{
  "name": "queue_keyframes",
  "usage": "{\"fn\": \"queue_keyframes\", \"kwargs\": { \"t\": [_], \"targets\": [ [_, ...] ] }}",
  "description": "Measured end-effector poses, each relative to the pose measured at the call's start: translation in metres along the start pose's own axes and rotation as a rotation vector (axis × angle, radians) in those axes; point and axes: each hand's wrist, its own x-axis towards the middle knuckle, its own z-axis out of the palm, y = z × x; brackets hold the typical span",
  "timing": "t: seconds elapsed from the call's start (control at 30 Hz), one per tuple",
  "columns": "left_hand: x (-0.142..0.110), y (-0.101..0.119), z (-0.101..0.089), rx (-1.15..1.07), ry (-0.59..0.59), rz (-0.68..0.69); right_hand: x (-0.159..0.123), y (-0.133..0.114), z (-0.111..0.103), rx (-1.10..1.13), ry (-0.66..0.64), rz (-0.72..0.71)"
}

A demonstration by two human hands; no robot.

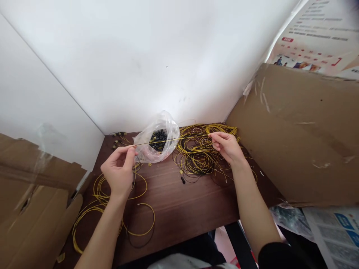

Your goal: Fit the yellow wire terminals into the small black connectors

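Note:
A thin black-and-yellow wire [157, 141] is stretched nearly level between my two hands, above the table. My left hand [120, 166] pinches it at the left, thumb against fingers. At the other end my right hand [226, 145] pinches the wire between thumb and fingertips. Behind the wire stands an open clear plastic bag [171, 149] holding many small black parts [158, 139]. A tangled heap of yellow and black wires [196, 158] lies beneath and beside my right hand. Loose coils of yellow wire [84, 216] rest on the table below my left hand and forearm.
The brown wooden table [179, 209] meets a white wall [157, 56]. Cardboard [297, 138] stands along the right, more cardboard [30, 209] at the left. A small black piece [183, 180] lies near the table's middle. Wires with small end pieces [119, 140] sit at the back left.

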Motion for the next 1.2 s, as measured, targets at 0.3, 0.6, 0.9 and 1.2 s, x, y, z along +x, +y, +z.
{"fn": "queue_keyframes", "kwargs": {
  "t": [0.3,0.6,0.9,1.2],
  "targets": [
    [0.005,-0.003,-0.003,-0.007,0.064,-0.022,-0.001,-0.002,-0.005,-0.109,-0.03,0.061],
    [0.011,-0.007,-0.008,0.078,0.12,-0.036,0.001,0.0,-0.01,-0.197,-0.099,0.1],
    [0.003,0.022,-0.006,0.626,-0.28,0.603,0.0,0.007,0.012,-0.143,0.088,-0.097],
    [-0.023,0.031,0.044,0.575,-0.584,0.878,-0.017,0.027,0.052,-0.064,-0.259,0.025]
  ]
}}
